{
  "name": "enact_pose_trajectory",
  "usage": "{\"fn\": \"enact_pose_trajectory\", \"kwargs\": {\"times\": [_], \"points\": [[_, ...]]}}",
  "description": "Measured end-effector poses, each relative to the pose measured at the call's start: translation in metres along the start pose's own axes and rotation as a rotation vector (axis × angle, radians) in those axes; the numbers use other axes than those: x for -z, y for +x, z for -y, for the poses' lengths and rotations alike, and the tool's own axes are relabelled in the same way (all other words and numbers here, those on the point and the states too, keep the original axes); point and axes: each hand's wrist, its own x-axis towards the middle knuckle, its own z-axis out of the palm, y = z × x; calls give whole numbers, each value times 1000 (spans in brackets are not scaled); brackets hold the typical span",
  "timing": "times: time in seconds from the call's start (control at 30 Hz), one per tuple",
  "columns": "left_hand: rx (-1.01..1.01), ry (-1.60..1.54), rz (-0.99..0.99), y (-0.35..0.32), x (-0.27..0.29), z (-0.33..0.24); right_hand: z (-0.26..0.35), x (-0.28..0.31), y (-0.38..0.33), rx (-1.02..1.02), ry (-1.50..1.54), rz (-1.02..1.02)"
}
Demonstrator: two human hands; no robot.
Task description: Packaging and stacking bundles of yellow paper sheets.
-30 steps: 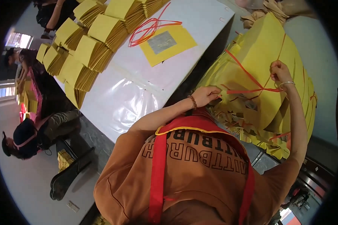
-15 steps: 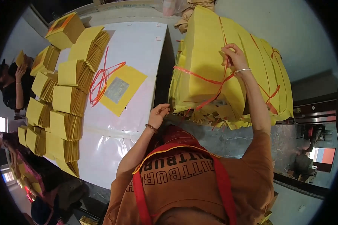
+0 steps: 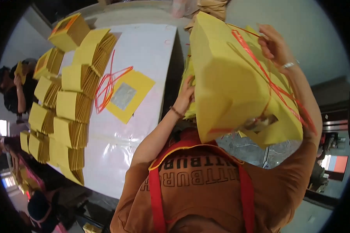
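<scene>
Above the gap beside the right edge of the white tabletop (image 3: 144, 50), a big yellow paper bundle (image 3: 229, 81) tied with red plastic string (image 3: 274, 87) is lifted, tilted with its near end lower. At its far upper corner the right hand (image 3: 274, 44) pinches the red string, fingers pressed together on it. Against the bundle's left side the left hand (image 3: 184, 95) lies with fingers reaching behind the paper; how far that grip is spread or pressed together cannot be told, since the bundle hides the fingertips. Both arms come up from an orange shirt (image 3: 206, 198) with red straps (image 3: 155, 202) at the lower middle

On the tabletop, near its middle, lies a single yellow sheet with a silver square (image 3: 126, 97), and a loose loop of red string (image 3: 107, 83) rests just beside it, partly overlapping its left corner. Along the left edge, fanned stacks of yellow paper (image 3: 74, 105) run in rows from the far corner to the near one. Beyond that edge another person (image 3: 13, 89) sits holding a yellow piece
</scene>
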Motion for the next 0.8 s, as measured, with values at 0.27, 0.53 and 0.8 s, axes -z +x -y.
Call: {"fn": "enact_pose_trajectory", "kwargs": {"times": [0.27, 0.53, 0.8], "points": [[111, -906, 218, 5, -10, 13, -16, -45, -37, -41, -61, 89], [-345, -661, -75, -14, -27, 11, 0, -63, -50, 222, -228, 369], [-620, -120, -332, -40, -48, -25, 82, -90, -10, 196, -996, 346]]}}
